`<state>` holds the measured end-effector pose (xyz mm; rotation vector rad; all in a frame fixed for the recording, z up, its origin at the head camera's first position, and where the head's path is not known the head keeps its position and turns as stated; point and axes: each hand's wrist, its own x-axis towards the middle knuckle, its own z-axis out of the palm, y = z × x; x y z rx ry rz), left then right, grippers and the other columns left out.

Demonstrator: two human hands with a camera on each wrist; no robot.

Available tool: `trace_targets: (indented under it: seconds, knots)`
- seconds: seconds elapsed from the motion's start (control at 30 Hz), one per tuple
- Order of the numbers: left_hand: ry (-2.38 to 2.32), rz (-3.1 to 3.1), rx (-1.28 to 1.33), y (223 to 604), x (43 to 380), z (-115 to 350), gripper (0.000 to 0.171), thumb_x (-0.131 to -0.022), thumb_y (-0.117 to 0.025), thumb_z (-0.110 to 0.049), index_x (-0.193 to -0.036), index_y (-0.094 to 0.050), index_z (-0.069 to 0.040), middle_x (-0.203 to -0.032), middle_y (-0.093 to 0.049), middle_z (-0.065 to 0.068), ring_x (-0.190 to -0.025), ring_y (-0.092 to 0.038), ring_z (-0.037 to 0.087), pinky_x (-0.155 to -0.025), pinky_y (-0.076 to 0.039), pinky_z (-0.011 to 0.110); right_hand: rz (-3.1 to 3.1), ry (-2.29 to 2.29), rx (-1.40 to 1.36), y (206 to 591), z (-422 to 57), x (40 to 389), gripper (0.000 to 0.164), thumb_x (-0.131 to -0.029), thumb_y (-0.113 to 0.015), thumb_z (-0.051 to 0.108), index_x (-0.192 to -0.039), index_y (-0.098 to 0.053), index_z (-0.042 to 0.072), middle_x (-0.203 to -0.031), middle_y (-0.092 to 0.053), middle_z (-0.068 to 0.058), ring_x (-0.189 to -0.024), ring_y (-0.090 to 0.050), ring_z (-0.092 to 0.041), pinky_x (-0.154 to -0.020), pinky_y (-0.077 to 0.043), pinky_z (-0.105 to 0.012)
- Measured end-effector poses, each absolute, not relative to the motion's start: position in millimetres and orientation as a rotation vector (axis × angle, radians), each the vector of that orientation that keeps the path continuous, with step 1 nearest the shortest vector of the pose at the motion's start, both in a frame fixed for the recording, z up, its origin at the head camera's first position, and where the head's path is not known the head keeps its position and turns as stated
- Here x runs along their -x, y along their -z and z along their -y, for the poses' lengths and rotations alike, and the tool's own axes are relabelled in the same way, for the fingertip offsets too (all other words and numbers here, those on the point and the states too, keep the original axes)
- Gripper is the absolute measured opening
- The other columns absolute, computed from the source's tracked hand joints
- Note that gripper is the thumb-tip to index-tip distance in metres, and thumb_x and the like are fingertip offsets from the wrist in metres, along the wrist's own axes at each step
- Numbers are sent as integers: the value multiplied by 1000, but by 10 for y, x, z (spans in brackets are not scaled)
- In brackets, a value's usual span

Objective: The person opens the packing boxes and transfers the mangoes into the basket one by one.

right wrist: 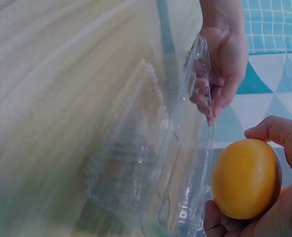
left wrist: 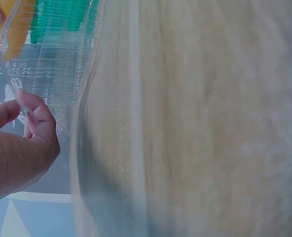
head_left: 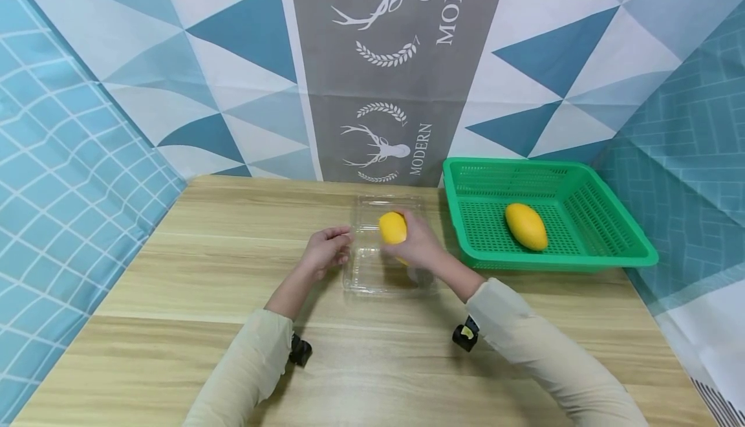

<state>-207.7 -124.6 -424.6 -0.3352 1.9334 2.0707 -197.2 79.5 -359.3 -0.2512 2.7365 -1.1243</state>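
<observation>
Two hands busy: my left hand [head_left: 327,250] pinches the clear clamshell box's [head_left: 381,255] lid edge, holding it open on the table [head_left: 192,272]; right hand [head_left: 420,244] fingers curl round a mango [head_left: 392,228] above it. Best lower gently, centred, lid kept clear.

Clamshell [head_left: 381,265] open mid-counter [head_left: 174,284], lid raised at its far side. Left of clamshell: bare counter, open passage. Right of it, close by: basket [head_left: 582,260] with mango [head_left: 526,226], walls blocking low approach. Behind clamshell: backdrop [head_left: 372,90] near. Front of clamshell: open counter, crossed by both forearms.
</observation>
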Motion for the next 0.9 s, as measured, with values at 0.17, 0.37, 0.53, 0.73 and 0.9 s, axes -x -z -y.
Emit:
trace_targets:
  seconds: [0.17, 0.37, 0.53, 0.73, 0.9]
  knots:
    - [-2063, -1942, 325, 4243, 2072, 1242, 37, -92, -55, -8, -128, -50, 0, -96, -50, 2, -73, -51, 10, -57, -48, 16, -2736, 1142, 246, 3538, -876, 1991, 82, -72, -75, 16, -142, -33, 11, -125, -49, -14, -103, -52, -29, -84, -51, -41]
    - [-2067, -1940, 328, 4240, 2058, 1237, 38, -92, -55, -7, -128, -48, 2, -96, -51, 2, -74, -51, 11, -57, -48, 16, -2751, 1158, 242, 3460, -955, 1997, 82, -72, -74, 16, -142, -32, 11, -127, -47, -14, -103, -52, -29, -83, -51, -41]
    - [-2063, -1957, 345, 4222, 2057, 1227, 37, -92, -55, -8, -128, -50, 0, -95, -51, 2, -74, -51, 11, -57, -48, 16, -2780, 1134, 245, 3419, -994, 2011, 82, -72, -74, 18, -142, -32, 12, -125, -48, -14, -102, -51, -29, -82, -50, -40]
    - [-2048, -1961, 346, 4222, 2065, 1218, 38, -92, -56, -9, -129, -50, 0, -94, -51, 2, -73, -51, 10, -57, -48, 16, -2788, 1124, 232, 3411, -1042, 2017, 81, -72, -75, 19, -142, -33, 13, -126, -47, -14, -103, -50, -28, -81, -50, -40]
    - [-2047, -1970, 347, 4231, 2069, 1212, 40, -92, -56, -9, -129, -49, 1, -95, -51, 2, -75, -51, 11, -58, -48, 16, -2803, 1104, 200, 3366, -1071, 2029, 80, -73, -73, 19, -142, -33, 14, -124, -47, -14, -104, -49, -28, -81, -50, -41]
